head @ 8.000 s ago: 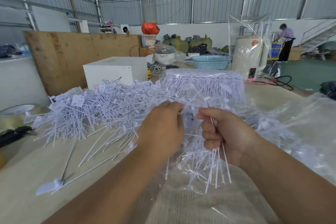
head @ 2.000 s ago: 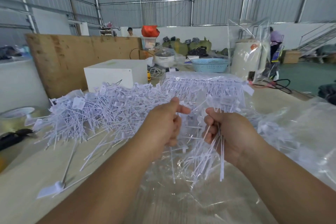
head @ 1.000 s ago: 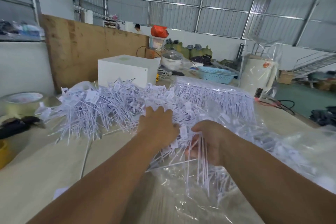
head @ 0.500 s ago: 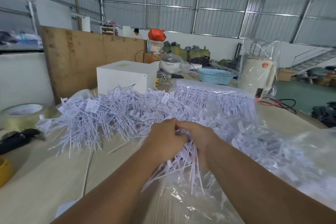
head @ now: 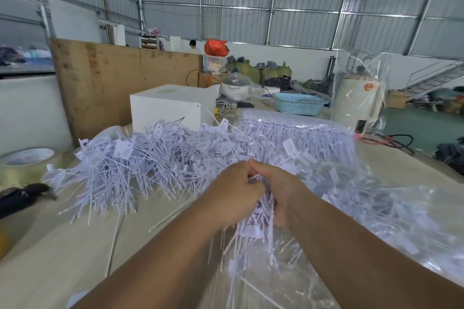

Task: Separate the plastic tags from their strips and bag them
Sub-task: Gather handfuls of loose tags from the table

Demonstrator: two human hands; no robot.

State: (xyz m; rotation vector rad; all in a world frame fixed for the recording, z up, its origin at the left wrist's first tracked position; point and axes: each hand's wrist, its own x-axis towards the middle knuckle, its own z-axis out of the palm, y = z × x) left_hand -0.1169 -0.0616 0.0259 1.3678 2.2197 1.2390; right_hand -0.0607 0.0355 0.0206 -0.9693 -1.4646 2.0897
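A big heap of white plastic tags [head: 140, 165] covers the middle of the table. My left hand [head: 233, 193] and my right hand [head: 281, 188] are pressed together at the heap's near edge, both gripping one bunch of tags [head: 258, 223] whose thin stems hang down below my fists. Under and to the right of my hands lies a clear plastic bag [head: 391, 211] with loose tags inside. Behind it sits a sealed clear pack of tags still in rows [head: 301, 133]. Bare strips [head: 115, 241] lie on the table at the left.
A white box [head: 170, 108] stands behind the heap, with a plywood board [head: 113, 83] at the back left. A tape roll [head: 25, 163] and a black tool [head: 17, 198] sit at the left edge. A blue basket [head: 298, 104] and a wrapped white cylinder [head: 356, 100] stand at the back right.
My hands have come together from apart and dropped toward the heap, closing on one bunch of tags. The view has tilted up and shifted left.
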